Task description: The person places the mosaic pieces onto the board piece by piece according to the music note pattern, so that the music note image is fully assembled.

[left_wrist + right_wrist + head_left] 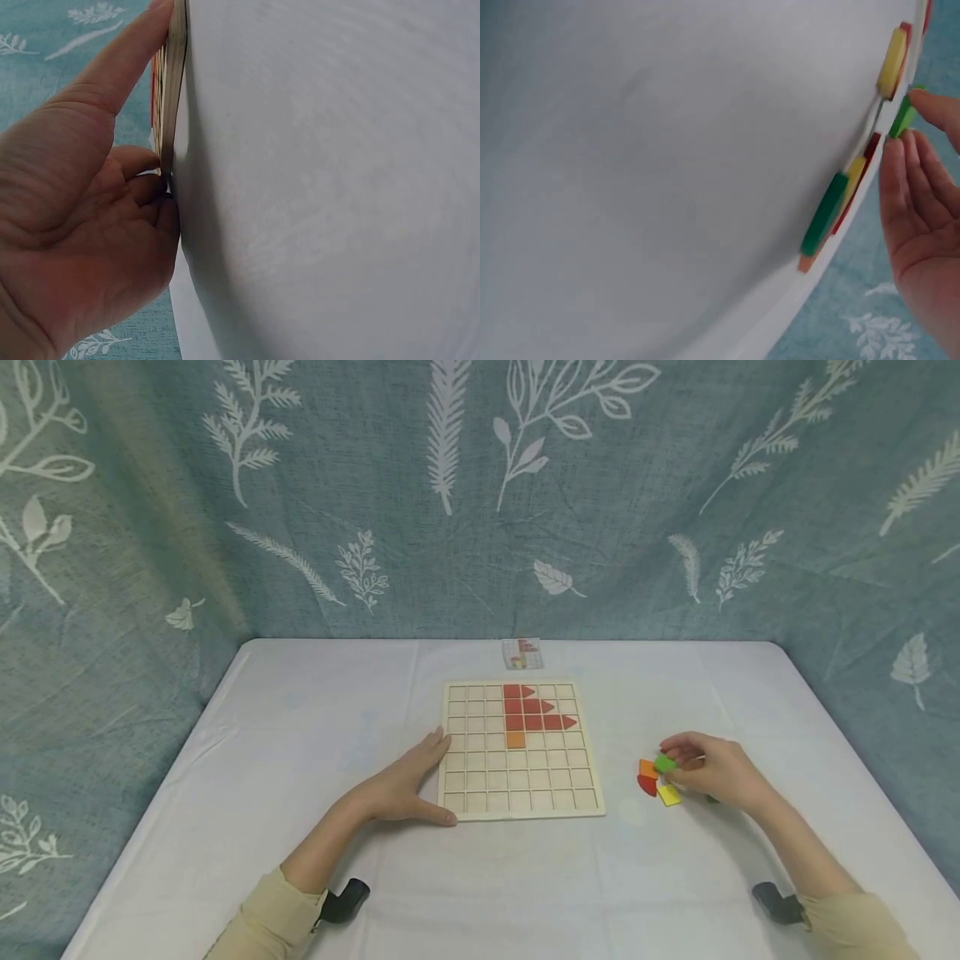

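Note:
My left hand (405,787) rests at the near left corner of a pale wooden grid board (477,781), fingers along its left side and thumb against the front edge. Red squares and pointed red pieces (534,722) fill parts of three rows on the board, with one orange square (515,740) below them. To the right of the board, my right hand (716,768) pinches a light green piece (904,116) between thumb and fingertips. Close by lie an orange piece (648,768), a red rounded piece (647,786) and a yellow square (669,796).
A dark green piece (825,214) lies among other yellow, red and orange ones, partly hidden by my right hand in the head view. A small picture card (522,653) lies behind the board. A blue-green leaf-print curtain (480,560) surrounds the white table (330,693).

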Demonstrator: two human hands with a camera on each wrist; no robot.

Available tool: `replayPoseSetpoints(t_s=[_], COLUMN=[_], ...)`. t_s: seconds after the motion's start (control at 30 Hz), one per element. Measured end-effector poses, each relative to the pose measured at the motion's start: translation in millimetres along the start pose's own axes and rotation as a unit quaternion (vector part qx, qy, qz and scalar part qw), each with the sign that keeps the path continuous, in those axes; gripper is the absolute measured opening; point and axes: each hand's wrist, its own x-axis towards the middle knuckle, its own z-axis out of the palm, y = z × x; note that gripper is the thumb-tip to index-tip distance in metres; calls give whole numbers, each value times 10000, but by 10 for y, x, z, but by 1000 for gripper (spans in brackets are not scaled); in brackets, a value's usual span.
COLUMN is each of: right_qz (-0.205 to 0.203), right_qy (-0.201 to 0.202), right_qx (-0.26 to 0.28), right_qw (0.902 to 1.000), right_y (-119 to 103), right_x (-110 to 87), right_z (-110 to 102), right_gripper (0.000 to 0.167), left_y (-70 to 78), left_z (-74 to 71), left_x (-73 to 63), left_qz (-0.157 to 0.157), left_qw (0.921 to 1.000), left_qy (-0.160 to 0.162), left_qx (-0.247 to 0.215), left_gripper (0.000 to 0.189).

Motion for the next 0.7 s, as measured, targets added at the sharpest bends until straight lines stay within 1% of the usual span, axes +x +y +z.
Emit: replayPoseSetpoints(t_s=[0.1, 0.17, 0.27, 0.33, 0.47, 0.57, 0.63, 0.7], right_qz=[-13, 9, 26, 46, -101, -349, -550, -758], right_qy=[83, 85, -52, -191, -421, -570, -664, -727], right_qx=[357, 696, 1225, 1583, 2040, 2122, 2073, 1904], right_qw=[9993, 9975, 9925, 9872, 9780, 9749, 9745, 9761], right_y=[-78, -149, -275, -370, -561, -704, -794, -876], right_x=[46, 85, 161, 223, 356, 445, 503, 559], right_z=[38, 72, 152, 223, 391, 518, 602, 686], right_gripper=[37, 37, 38, 40, 39, 37, 35, 33], left_y=[-4, -6, -9, -12, -14, -17, -18, -17], left_z=[3, 5, 8, 10, 21, 34, 40, 42], left_x=[1, 0, 0, 0, 4, 9, 10, 7], left_qz=[-8, -11, -11, -12, -17, -24, -20, -17], left_qw=[10000, 10000, 10000, 10000, 10000, 10000, 10000, 10000], left_qy=[20, 31, 37, 40, 32, 29, 37, 46], left_qx=[-1, 9, 21, 30, 21, 22, 38, 52], left_gripper=[121, 121, 121, 121, 120, 120, 121, 121])
